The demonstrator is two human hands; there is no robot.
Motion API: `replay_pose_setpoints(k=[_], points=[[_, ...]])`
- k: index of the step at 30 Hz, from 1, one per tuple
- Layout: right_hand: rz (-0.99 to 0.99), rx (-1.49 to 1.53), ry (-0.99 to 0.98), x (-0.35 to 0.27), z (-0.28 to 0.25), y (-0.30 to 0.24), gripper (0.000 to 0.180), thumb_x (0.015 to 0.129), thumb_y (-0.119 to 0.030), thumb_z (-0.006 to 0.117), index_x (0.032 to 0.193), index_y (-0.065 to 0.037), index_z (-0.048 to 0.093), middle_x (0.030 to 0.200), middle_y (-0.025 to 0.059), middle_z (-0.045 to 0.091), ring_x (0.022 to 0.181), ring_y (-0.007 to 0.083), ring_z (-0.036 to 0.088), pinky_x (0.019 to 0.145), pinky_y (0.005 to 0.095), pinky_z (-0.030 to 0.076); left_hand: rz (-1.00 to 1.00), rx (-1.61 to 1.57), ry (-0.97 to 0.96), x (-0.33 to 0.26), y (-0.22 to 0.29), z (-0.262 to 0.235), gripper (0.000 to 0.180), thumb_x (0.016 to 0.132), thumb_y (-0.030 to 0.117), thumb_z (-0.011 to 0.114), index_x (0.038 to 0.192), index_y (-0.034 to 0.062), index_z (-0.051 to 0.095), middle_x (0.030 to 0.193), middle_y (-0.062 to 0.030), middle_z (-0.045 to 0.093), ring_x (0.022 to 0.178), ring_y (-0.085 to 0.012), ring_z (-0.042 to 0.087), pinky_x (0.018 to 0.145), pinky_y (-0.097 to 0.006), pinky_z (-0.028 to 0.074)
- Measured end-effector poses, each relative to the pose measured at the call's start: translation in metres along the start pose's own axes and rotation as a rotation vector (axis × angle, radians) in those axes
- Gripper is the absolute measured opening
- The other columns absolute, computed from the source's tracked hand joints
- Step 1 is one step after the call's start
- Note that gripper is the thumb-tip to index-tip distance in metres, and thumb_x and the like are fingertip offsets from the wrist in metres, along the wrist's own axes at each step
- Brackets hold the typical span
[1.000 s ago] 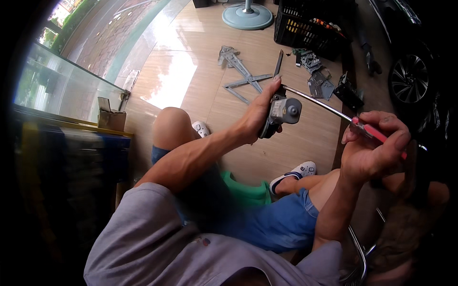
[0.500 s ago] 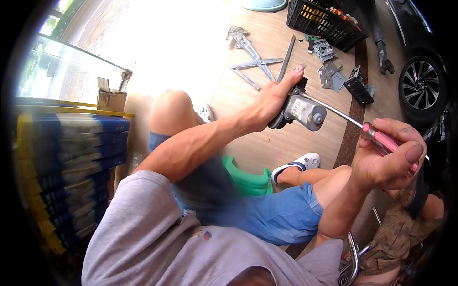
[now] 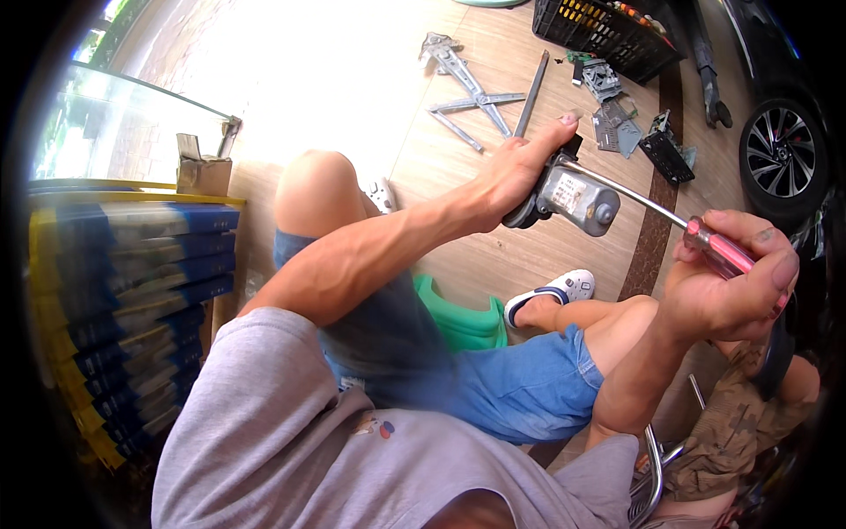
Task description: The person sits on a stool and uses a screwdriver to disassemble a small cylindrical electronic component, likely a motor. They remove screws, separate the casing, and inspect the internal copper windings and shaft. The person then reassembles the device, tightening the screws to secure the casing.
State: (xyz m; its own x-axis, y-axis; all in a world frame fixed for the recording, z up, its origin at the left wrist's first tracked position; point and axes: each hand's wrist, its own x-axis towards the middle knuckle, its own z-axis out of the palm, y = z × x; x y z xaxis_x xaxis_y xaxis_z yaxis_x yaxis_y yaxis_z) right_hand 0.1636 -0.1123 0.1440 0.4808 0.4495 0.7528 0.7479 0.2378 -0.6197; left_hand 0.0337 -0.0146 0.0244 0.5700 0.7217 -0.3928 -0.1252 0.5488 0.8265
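My left hand [image 3: 515,176] is wrapped round a small electric motor [image 3: 577,201], a silver can with a pale label and a black gear housing. Its thumb lies along the top of the housing; the fingers beneath are hidden. In my right hand [image 3: 705,295] is a screwdriver [image 3: 724,250] with a clear pink-red handle. The long metal shaft runs leftward to the motor's housing, where the tip seems to meet it near my left thumb; the exact contact is too small to make out. Both hands are raised above the floor, in front of my knees.
On the tiled floor lie a scissor-type metal window regulator [image 3: 476,99], circuit boards [image 3: 603,79] and a black box-like part [image 3: 667,154]. Beyond stands a black crate [image 3: 564,35]. A car wheel [image 3: 782,150] is at right, a green stool [image 3: 458,313] below, stacked blue-yellow boxes [image 3: 145,291] left. Another person's patterned shorts [image 3: 718,432] show lower right.
The motor and screwdriver have shifted slightly to the right together with my hands. The view has also shifted a little. Both grips look the same.
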Motion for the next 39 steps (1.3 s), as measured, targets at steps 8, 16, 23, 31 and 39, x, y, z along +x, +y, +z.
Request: replay_pose_setpoints(k=[8, 16, 23, 31, 39], points=[[0.007, 0.124, -0.031, 0.004, -0.002, 0.0, 0.059, 0.1, -0.038, 0.034, 0.064, 0.004, 0.055, 0.052, 0.0146, 0.057, 0.037, 0.0176, 0.049, 0.033, 0.0235, 0.04, -0.09, 0.124, -0.058, -0.009, 0.012, 0.0, 0.072, 0.087, 0.073, 0.046, 0.096, 0.0036, 0.063, 0.075, -0.0065, 0.062, 0.061, -0.0124, 0.057, 0.048, -0.028, 0.042], [0.02, 0.223, -0.021, 0.0, 0.003, 0.004, 0.054, 0.098, -0.036, 0.042, 0.067, 0.006, 0.054, 0.057, 0.0172, 0.058, 0.037, 0.0188, 0.05, 0.034, 0.0247, 0.042, -0.062, 0.129, -0.033, -0.007, 0.007, -0.001, 0.073, 0.086, 0.074, 0.046, 0.09, 0.0037, 0.063, 0.07, -0.0063, 0.06, 0.055, -0.013, 0.055, 0.044, -0.028, 0.041], [-0.165, 0.064, 0.051, -0.007, 0.015, 0.001, 0.052, 0.103, -0.04, 0.042, 0.097, 0.012, 0.049, 0.061, 0.019, 0.06, 0.037, 0.0147, 0.051, 0.033, 0.0197, 0.04, -0.036, 0.23, 0.018, -0.002, 0.003, -0.003, 0.073, 0.086, 0.073, 0.05, 0.081, 0.0016, 0.066, 0.066, -0.0083, 0.062, 0.053, -0.0141, 0.057, 0.046, -0.029, 0.045], [-0.105, 0.101, 0.064, 0.0, 0.01, 0.022, 0.052, 0.106, -0.045, 0.031, 0.12, 0.003, 0.045, 0.082, 0.0208, 0.066, 0.069, 0.0267, 0.066, 0.064, 0.0361, 0.058, -0.093, 0.202, 0.04, -0.007, 0.003, 0.003, 0.075, 0.086, 0.072, 0.05, 0.075, -0.0004, 0.067, 0.064, -0.0117, 0.062, 0.051, -0.0156, 0.058, 0.047, -0.029, 0.046], [0.408, 1.035, -0.057, 0.011, -0.009, 0.011, 0.033, 0.098, -0.036, 0.043, 0.081, -0.013, 0.059, 0.071, 0.0033, 0.048, 0.068, 0.0183, 0.043, 0.078, 0.0395, 0.038, -0.123, 0.33, 0.074, -0.003, -0.003, 0.006, 0.079, 0.083, 0.074, 0.054, 0.067, -0.0022, 0.069, 0.059, -0.0134, 0.06, 0.059, -0.018, 0.057, 0.056, -0.037, 0.045]])
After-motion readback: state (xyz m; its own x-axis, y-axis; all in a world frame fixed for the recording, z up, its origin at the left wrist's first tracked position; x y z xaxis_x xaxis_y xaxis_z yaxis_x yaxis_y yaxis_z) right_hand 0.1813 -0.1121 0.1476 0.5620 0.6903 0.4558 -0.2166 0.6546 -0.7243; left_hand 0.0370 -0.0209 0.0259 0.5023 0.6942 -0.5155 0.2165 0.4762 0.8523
